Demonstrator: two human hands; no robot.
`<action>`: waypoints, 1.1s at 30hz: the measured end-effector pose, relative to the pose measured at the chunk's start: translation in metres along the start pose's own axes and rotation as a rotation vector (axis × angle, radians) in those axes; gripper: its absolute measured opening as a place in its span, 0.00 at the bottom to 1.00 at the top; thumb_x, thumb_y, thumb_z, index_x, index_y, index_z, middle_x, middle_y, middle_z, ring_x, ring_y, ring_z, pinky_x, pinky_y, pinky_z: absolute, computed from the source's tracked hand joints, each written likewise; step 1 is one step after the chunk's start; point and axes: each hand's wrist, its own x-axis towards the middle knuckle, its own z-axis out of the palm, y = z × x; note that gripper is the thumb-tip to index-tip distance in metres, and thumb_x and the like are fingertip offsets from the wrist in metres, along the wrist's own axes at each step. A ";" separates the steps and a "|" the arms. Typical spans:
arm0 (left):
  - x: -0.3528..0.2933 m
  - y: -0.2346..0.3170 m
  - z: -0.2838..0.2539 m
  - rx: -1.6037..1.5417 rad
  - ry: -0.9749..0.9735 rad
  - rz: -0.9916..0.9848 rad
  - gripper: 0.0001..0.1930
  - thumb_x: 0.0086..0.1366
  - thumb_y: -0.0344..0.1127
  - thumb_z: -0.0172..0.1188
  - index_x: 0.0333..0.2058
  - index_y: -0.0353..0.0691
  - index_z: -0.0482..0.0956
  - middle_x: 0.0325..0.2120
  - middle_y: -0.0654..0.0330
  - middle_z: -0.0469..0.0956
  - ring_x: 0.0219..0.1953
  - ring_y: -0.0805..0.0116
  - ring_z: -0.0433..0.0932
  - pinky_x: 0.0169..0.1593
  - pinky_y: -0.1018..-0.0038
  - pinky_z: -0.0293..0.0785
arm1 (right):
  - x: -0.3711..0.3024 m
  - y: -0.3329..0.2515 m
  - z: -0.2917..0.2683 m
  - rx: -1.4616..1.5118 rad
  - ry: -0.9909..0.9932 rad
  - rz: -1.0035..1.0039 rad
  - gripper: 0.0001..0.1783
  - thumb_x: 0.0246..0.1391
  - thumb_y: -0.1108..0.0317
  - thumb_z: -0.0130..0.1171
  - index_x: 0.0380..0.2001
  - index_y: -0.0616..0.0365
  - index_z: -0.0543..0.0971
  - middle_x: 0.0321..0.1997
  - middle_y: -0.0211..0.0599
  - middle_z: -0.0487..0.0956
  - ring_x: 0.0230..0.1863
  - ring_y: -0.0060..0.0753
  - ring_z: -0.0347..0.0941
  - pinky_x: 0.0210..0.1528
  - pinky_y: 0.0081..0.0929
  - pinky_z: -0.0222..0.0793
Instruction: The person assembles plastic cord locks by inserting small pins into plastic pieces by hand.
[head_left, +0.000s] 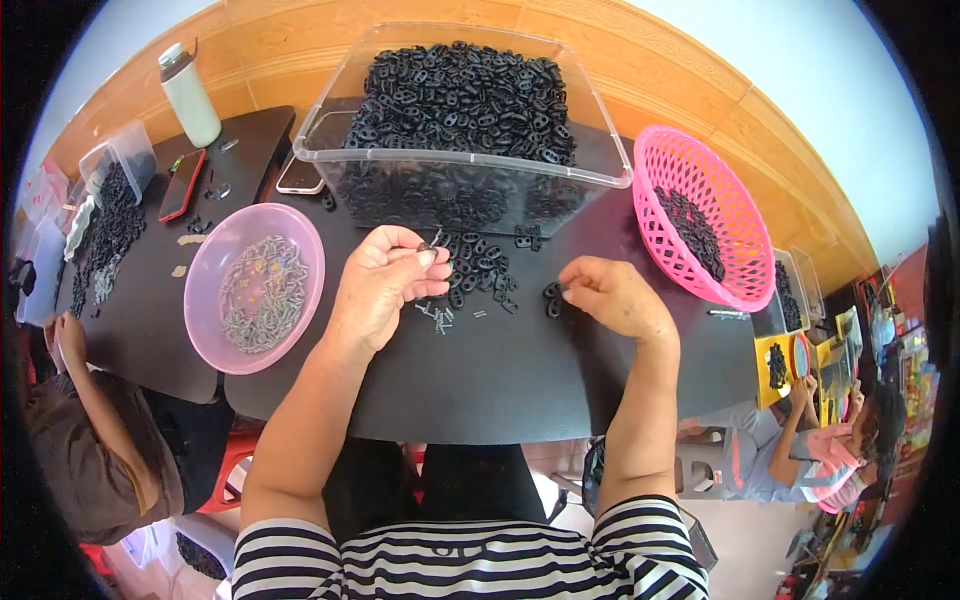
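Our bin [600, 178] holds black links [460, 100], basket [735, 220] dark pieces [692, 232], bowl [205, 270] pins [265, 300]; left fingers [428, 258] pinch a small pin [437, 237]; right fingers [585, 275] touch a loose link [552, 290], grip unclear.

White bottle [193, 110] near a red-edged phone [182, 186]

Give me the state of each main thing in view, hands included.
Left hand: pinched on a thin silvery metal pin.
Right hand: pinched on a two-holed black plastic piece.
Clear rectangular plastic bin: uncovered, heaped with black pieces.
Round pink plastic basin: open, partly filled with silvery pins.
Pink lattice plastic basket: open, partly filled with black pieces.
Pale cylindrical bottle: upright, capped.
Red-edged rectangular phone: lying flat.
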 end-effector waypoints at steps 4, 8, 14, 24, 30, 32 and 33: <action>-0.001 -0.003 0.001 0.029 -0.031 -0.027 0.06 0.56 0.24 0.54 0.32 0.40 0.68 0.30 0.52 0.76 0.30 0.67 0.77 0.33 0.74 0.76 | 0.008 0.005 0.012 -0.092 0.003 -0.042 0.13 0.40 0.70 0.56 0.33 0.61 0.74 0.23 0.44 0.74 0.29 0.44 0.71 0.33 0.33 0.66; -0.002 -0.005 0.004 0.062 -0.042 -0.050 0.07 0.57 0.25 0.53 0.34 0.39 0.67 0.31 0.52 0.75 0.31 0.67 0.76 0.34 0.72 0.76 | 0.014 -0.002 0.024 -0.164 0.013 -0.078 0.13 0.40 0.69 0.57 0.33 0.60 0.74 0.27 0.45 0.74 0.34 0.45 0.71 0.37 0.34 0.66; -0.002 -0.007 0.007 0.069 -0.062 -0.067 0.07 0.56 0.25 0.54 0.33 0.40 0.67 0.30 0.53 0.76 0.30 0.68 0.77 0.33 0.72 0.76 | 0.025 0.004 0.038 -0.064 0.229 -0.230 0.12 0.44 0.70 0.55 0.34 0.60 0.74 0.27 0.42 0.75 0.29 0.40 0.72 0.33 0.30 0.68; -0.006 -0.011 0.009 0.082 -0.138 -0.125 0.07 0.57 0.26 0.54 0.33 0.39 0.66 0.31 0.52 0.76 0.30 0.67 0.77 0.34 0.73 0.76 | 0.019 -0.024 0.044 1.195 -0.076 0.104 0.12 0.52 0.68 0.53 0.39 0.62 0.72 0.27 0.37 0.76 0.24 0.26 0.74 0.28 0.21 0.71; -0.010 -0.008 0.011 0.071 -0.147 -0.147 0.06 0.57 0.25 0.53 0.33 0.37 0.66 0.31 0.51 0.75 0.30 0.67 0.76 0.34 0.73 0.76 | 0.022 -0.021 0.049 1.232 -0.175 0.102 0.15 0.51 0.71 0.53 0.43 0.63 0.70 0.32 0.41 0.77 0.31 0.32 0.75 0.36 0.29 0.73; -0.010 -0.008 0.013 0.059 -0.153 -0.157 0.06 0.57 0.25 0.53 0.33 0.35 0.66 0.32 0.51 0.74 0.30 0.67 0.76 0.34 0.74 0.76 | 0.022 -0.024 0.052 1.225 -0.098 0.107 0.15 0.51 0.73 0.53 0.44 0.62 0.70 0.31 0.40 0.77 0.30 0.31 0.75 0.35 0.28 0.73; -0.009 -0.009 0.013 0.057 -0.166 -0.159 0.06 0.57 0.25 0.53 0.33 0.36 0.66 0.32 0.51 0.74 0.30 0.67 0.76 0.34 0.74 0.76 | 0.022 -0.023 0.052 1.227 -0.097 0.106 0.15 0.51 0.73 0.53 0.44 0.62 0.70 0.31 0.40 0.77 0.30 0.31 0.75 0.35 0.28 0.73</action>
